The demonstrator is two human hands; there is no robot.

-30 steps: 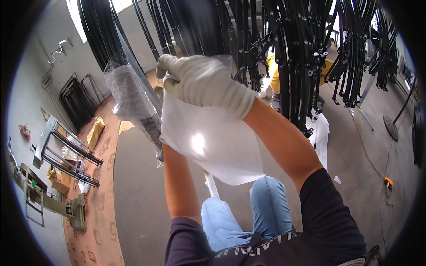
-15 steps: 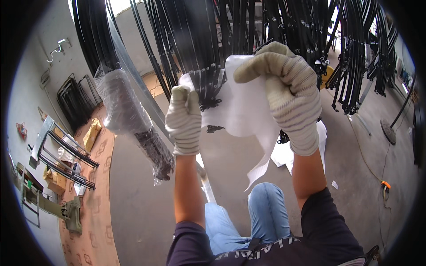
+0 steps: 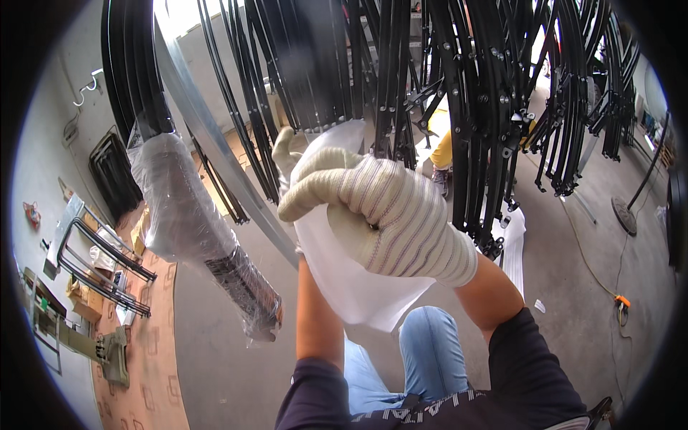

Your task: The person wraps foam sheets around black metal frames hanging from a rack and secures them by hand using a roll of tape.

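Note:
A thin white sheet [image 3: 358,297], paper or foam by its look, is wrapped around the lower end of a bundle of black metal tubes [image 3: 315,79] hanging in front of me. My right hand [image 3: 390,215], in a striped knit glove, reaches across the front with bent fingers closed over the sheet. Behind it, on the bundle's left side, my gloved left hand [image 3: 285,150] pinches at the sheet's edge; most of it is hidden by the right hand and the sheet. The sheet's loose lower part hangs above my knees.
A bundle in clear plastic [image 3: 186,208] hangs at left beside a curved metal bar [image 3: 208,118]. More black tubes [image 3: 466,107] hang close on the right. White sheets [image 3: 510,244] lie behind them. A cord with an orange connector [image 3: 622,301] crosses the floor.
My right hand has swung left and toward me across the bundle, carrying the sheet around its front. The left hand is now mostly covered. The plastic-covered bundle appears farther left and lower.

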